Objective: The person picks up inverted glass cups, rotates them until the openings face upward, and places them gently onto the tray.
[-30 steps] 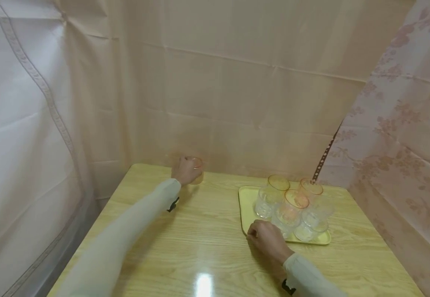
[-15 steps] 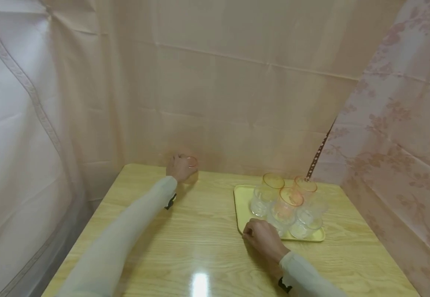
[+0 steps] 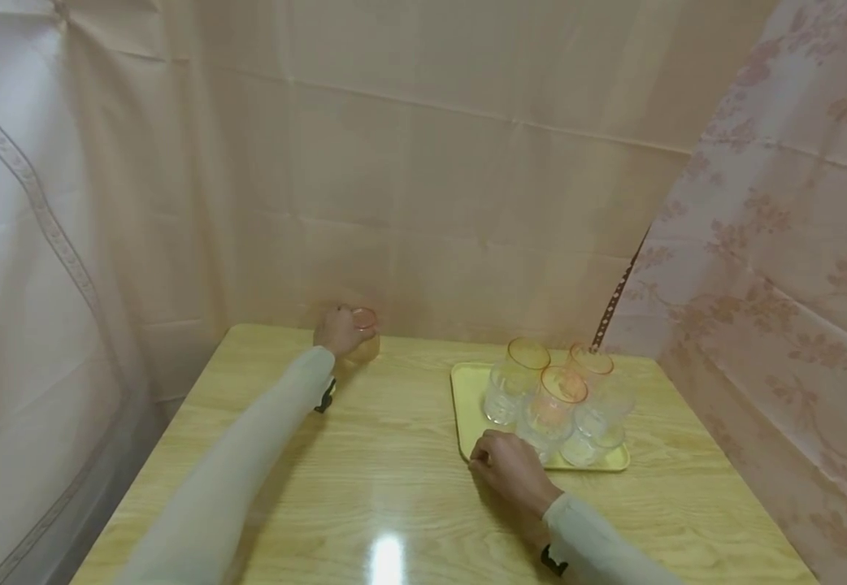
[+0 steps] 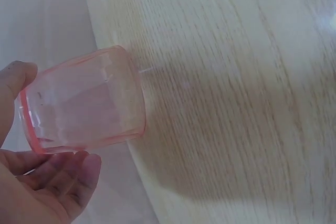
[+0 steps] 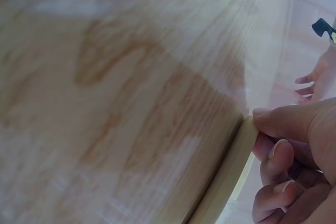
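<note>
At the table's far edge my left hand (image 3: pixel 341 331) holds a pink-tinted drinking glass (image 3: pixel 365 321) near its rim. In the left wrist view the thumb and the fingers lie on opposite sides of the glass (image 4: pixel 86 100); its base is at the tabletop, though contact is unclear. My right hand (image 3: pixel 513 467) pinches the near left corner of a yellow tray (image 3: pixel 470 406). From the right wrist, thumb and index finger grip the tray rim (image 5: pixel 226 177), with the other fingers curled. Glasses with yellow (image 3: pixel 528 353) and orange (image 3: pixel 564 384) rims stand on the tray among clear ones (image 3: pixel 583 448).
The wooden table (image 3: pixel 365 455) reaches back to a hanging beige cloth (image 3: pixel 394 203). A pale cloth (image 3: pixel 14 284) hangs at the left and a floral cloth (image 3: pixel 782 284) at the right, beside the tray. Light reflects off the tabletop near its front.
The head view has shifted, so everything sits farther left in the picture. More of the pink glass shows beside my left hand. My right hand keeps its grip on the tray corner.
</note>
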`<control>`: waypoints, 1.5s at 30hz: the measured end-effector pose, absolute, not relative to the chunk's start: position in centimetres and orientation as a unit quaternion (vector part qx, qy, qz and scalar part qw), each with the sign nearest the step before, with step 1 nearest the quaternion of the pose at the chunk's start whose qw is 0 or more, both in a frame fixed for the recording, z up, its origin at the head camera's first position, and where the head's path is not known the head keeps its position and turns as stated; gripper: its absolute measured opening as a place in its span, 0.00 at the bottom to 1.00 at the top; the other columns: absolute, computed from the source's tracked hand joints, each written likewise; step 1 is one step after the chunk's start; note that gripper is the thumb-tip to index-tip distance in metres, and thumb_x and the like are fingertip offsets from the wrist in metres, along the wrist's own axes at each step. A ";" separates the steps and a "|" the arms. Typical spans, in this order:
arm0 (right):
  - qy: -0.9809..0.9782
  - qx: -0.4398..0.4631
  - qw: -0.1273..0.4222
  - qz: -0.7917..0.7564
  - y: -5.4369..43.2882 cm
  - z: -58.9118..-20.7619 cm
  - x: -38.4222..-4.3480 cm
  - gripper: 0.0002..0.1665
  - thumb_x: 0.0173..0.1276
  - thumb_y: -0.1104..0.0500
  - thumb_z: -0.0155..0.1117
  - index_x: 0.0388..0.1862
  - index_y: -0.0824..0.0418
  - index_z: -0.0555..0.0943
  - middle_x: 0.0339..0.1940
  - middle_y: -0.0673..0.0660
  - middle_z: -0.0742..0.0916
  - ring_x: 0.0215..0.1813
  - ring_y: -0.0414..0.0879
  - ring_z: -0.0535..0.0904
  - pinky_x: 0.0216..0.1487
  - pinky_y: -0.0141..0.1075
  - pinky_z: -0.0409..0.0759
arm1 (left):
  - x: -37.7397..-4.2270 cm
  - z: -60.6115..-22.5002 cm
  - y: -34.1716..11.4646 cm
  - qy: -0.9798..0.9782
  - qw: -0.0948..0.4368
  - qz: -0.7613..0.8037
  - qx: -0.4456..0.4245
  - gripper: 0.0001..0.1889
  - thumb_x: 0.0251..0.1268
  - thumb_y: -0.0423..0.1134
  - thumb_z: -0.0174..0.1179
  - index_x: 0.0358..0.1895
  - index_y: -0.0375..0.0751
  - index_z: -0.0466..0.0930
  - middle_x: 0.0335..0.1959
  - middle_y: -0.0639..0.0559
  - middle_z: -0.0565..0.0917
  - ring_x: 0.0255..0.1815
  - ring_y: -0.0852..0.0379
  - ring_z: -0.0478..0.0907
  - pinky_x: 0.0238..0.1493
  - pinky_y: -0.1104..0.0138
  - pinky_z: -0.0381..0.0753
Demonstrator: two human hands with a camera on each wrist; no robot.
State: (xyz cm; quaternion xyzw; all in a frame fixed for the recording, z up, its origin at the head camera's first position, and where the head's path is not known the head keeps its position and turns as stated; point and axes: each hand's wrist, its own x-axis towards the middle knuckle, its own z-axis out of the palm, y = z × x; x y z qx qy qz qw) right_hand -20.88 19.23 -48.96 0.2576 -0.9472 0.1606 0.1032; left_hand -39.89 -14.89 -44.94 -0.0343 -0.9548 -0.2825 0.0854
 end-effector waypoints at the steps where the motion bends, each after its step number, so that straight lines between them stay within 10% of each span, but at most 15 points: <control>1: -0.947 0.259 0.103 0.162 19.1 -49.0 -20.8 0.07 0.58 0.62 0.79 0.28 0.53 0.88 0.28 0.42 0.84 0.32 0.37 0.81 0.32 0.34 0.80 | -39.8 -45.0 -15.0 -0.954 0.089 -0.286 -0.033 0.33 0.61 0.57 0.70 0.49 0.25 0.80 0.50 0.31 0.82 0.51 0.31 0.81 0.49 0.44 0.81; 20: -0.944 0.266 0.118 0.155 18.9 -49.1 -20.5 0.08 0.57 0.61 0.81 0.27 0.52 0.88 0.28 0.41 0.84 0.32 0.39 0.82 0.32 0.36 0.81 | -38.4 -43.9 -15.9 -0.948 0.115 -0.291 -0.054 0.23 0.58 0.55 0.69 0.34 0.33 0.82 0.36 0.38 0.84 0.36 0.42 0.82 0.40 0.50 0.83; 31: -0.950 0.252 0.099 0.153 19.2 -48.8 -20.7 0.07 0.58 0.61 0.80 0.28 0.52 0.88 0.29 0.41 0.83 0.32 0.38 0.82 0.33 0.32 0.80 | -36.4 -43.2 -15.2 -0.936 0.081 -0.324 -0.106 0.22 0.62 0.52 0.68 0.56 0.46 0.87 0.52 0.45 0.88 0.52 0.45 0.84 0.56 0.54 0.80; 40: -0.951 0.242 0.105 0.160 19.1 -48.7 -20.6 0.08 0.57 0.62 0.81 0.28 0.52 0.87 0.29 0.41 0.84 0.33 0.40 0.82 0.34 0.36 0.81 | -34.1 -43.4 -13.5 -0.935 0.051 -0.329 -0.120 0.20 0.62 0.53 0.68 0.51 0.44 0.88 0.22 0.52 0.78 0.24 0.56 0.72 0.32 0.61 0.78; 45: -0.951 0.241 0.106 0.164 18.9 -48.7 -20.4 0.09 0.57 0.63 0.81 0.27 0.52 0.87 0.28 0.41 0.84 0.32 0.40 0.82 0.33 0.36 0.81 | -32.9 -43.1 -13.0 -0.936 0.039 -0.333 -0.107 0.25 0.60 0.55 0.70 0.48 0.37 0.83 0.32 0.49 0.79 0.29 0.54 0.73 0.32 0.61 0.77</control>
